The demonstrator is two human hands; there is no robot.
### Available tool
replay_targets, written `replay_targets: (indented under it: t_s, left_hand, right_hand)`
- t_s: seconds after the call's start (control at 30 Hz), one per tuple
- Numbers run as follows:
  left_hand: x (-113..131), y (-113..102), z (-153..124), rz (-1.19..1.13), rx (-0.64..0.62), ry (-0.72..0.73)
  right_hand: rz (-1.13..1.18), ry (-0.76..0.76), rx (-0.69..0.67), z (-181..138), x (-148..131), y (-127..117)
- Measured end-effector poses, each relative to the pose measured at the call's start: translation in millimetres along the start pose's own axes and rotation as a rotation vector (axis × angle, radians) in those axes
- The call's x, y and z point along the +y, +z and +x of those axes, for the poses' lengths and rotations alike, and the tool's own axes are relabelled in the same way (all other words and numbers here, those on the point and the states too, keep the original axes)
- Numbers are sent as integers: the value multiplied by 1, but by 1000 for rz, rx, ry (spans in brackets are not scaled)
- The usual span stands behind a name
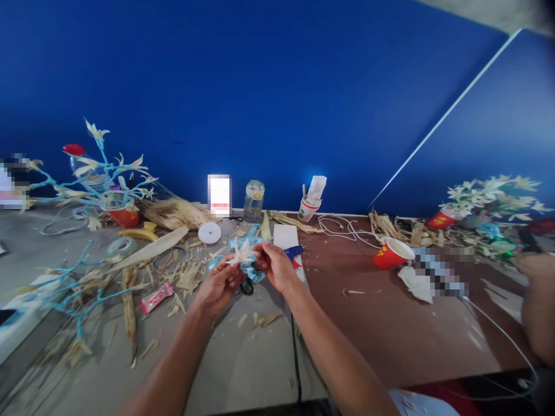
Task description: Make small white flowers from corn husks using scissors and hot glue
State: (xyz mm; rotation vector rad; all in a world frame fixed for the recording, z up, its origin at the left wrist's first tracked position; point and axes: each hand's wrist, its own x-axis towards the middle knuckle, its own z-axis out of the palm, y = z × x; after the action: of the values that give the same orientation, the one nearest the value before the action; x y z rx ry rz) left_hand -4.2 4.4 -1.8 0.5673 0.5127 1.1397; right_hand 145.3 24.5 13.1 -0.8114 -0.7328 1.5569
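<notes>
Left hand (219, 284) and right hand (274, 266) are pinching a pale star-shaped husk flower (241, 253) from both sides, seemingly steadying it above the grey counter (243, 358).

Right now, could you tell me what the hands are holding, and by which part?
The left hand and right hand pinch a pale husk flower by its opposite petals.

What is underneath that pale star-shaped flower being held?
Below the pale flower, held by the left hand and right hand, lie light blue material and a black loop; the hands cover the rest.
</notes>
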Motion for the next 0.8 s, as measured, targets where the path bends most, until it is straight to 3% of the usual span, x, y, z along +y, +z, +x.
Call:
replay_targets:
  t_s: [0.27,0.57,0.7,0.8]
  left_hand:
    - [4,4,1,-11,82,67]
    - [2,8,0,-66,113,124]
    - [3,8,0,-84,86,136]
    - [4,7,0,-95,85,166]
  right_hand:
    - [-377,-44,70,-3,-2,7]
    - [-616,-62,-38,-15,1,18]
    - [-945,-232,-16,-26,-9,6]
    - [-1273,-280,43,-39,-21,-12]
